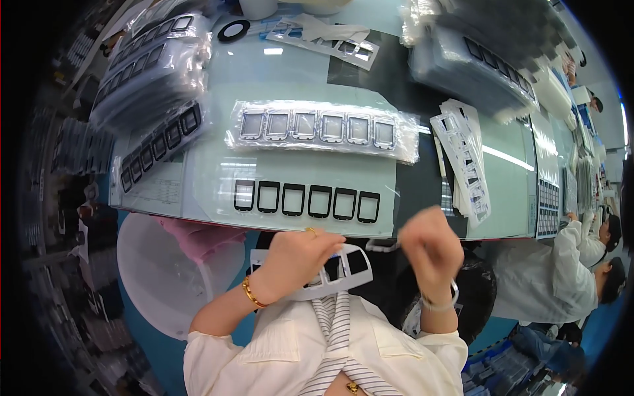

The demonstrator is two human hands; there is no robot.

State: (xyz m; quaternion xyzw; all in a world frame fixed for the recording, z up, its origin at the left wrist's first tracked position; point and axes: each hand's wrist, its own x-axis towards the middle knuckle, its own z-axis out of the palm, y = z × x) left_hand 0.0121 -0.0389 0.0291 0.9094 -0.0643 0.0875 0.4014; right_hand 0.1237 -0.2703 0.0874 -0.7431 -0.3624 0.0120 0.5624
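Note:
My left hand (297,261) is closed on a white strip with window-shaped cutouts (356,270), held in front of my chest below the table edge. To its right, my right hand (432,251) is raised with curled fingers, slightly blurred. At its fingertips is a thin, pale, frame-shaped piece (383,248); its exact kind is hard to make out. Just beyond the hands, several black rectangular frames (319,201) lie in a row on the table. Behind them rests a clear plastic bag (330,127) holding a row of similar grey-edged frames.
Tall stacks of bagged frames stand at the back left (155,72) and back right (475,66). White cutout strips (465,162) lie at right. A tape roll (234,31) is at the back. A white bin (165,284) with pink material stands below left. Co-workers (561,264) sit at right.

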